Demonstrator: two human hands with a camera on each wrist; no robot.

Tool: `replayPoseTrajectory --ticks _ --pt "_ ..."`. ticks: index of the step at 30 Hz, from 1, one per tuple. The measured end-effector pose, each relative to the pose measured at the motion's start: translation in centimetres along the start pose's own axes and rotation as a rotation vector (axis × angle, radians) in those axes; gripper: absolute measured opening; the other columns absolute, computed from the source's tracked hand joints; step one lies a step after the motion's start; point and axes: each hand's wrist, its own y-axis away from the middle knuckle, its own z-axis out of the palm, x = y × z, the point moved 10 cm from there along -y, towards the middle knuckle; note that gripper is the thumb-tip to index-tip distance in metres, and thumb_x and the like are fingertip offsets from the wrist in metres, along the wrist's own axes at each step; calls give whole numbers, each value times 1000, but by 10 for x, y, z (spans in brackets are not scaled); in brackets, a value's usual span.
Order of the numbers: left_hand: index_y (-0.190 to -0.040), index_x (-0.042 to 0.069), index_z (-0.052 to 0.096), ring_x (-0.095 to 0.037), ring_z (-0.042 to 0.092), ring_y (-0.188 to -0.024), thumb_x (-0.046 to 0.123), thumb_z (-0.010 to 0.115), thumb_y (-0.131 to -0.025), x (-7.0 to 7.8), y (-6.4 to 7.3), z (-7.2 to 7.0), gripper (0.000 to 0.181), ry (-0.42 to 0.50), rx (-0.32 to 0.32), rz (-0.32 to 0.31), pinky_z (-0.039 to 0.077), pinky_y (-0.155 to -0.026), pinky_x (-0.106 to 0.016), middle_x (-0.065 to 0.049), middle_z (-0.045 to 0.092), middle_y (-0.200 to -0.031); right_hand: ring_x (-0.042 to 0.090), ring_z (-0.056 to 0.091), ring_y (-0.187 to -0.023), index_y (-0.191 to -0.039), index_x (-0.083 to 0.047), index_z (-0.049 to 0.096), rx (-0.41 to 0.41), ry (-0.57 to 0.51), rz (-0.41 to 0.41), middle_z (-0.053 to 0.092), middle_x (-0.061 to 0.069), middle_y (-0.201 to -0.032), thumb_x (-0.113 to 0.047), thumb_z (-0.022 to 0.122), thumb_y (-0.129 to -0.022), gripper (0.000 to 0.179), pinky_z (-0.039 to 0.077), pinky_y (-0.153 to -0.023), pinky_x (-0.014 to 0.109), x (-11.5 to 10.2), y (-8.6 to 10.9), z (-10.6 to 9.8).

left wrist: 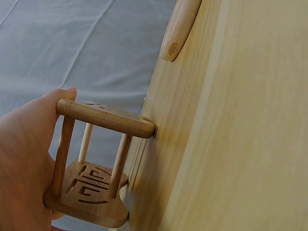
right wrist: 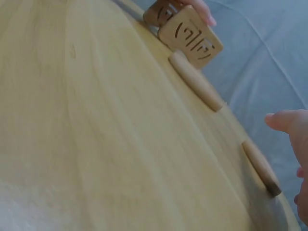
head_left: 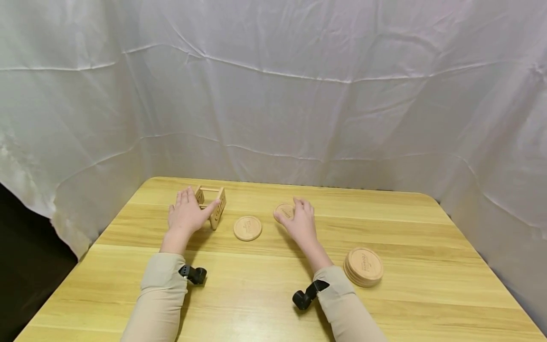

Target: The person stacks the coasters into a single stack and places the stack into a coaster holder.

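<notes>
My left hand (head_left: 186,216) grips a small wooden coaster holder (head_left: 217,216) at the table's far left, with the thumb on one cut-out side panel. In the left wrist view, slim posts join the two panels of the coaster holder (left wrist: 106,118), and no coaster shows between them. My right hand (head_left: 301,225) hovers over a round wooden coaster (head_left: 283,210), thumb and fingers spread around it. From the right wrist, a gap shows between the thumb (right wrist: 284,120) and that coaster (right wrist: 261,168). Another coaster (head_left: 248,228) lies flat between the hands.
A stack of several round coasters (head_left: 364,267) stands on the right, beside my right forearm. The wooden table (head_left: 243,294) ends at a pale cloth curtain (head_left: 273,118) behind and at the sides. Black wrist cameras are strapped over both sleeves.
</notes>
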Motion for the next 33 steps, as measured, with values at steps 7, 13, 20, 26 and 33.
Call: replayPoseTrajectory --ticks 7,13,20,26,33 --pt "-153 -7 -2 -48 3 -149 78 30 -89 0 0 2 112 -1 4 -2 7 -118 -67 -31 1 -160 38 33 -139 -144 1 43 -26 110 33 42 22 -146 -47 72 -82 83 33 -116 53 14 -4 13" --pt "-152 -8 -1 -49 4 -148 79 30 -88 1 0 2 113 -4 2 4 7 -118 -67 -31 1 -159 37 31 -140 -144 2 43 -48 196 56 41 21 -146 -51 69 -82 85 32 -116 52 21 -6 20" --pt "-152 -8 -3 -49 2 -148 79 30 -88 3 0 2 113 4 -4 4 6 -118 -67 -32 0 -159 37 32 -139 -142 3 44 -42 258 51 43 22 -144 -52 70 -82 86 32 -116 51 22 -7 23" --pt "-152 -9 -3 -49 2 -148 79 30 -89 3 -1 3 113 0 -4 4 6 -118 -67 -32 1 -159 38 33 -138 -141 3 45 -28 260 55 44 23 -141 -50 72 -81 85 31 -116 50 23 -7 23" --pt "-152 -8 -4 -49 1 -148 79 30 -88 2 -3 5 114 -1 -8 3 6 -118 -67 -32 0 -159 38 35 -137 -140 3 46 -15 274 53 46 23 -139 -50 73 -81 84 31 -115 50 22 -8 21"
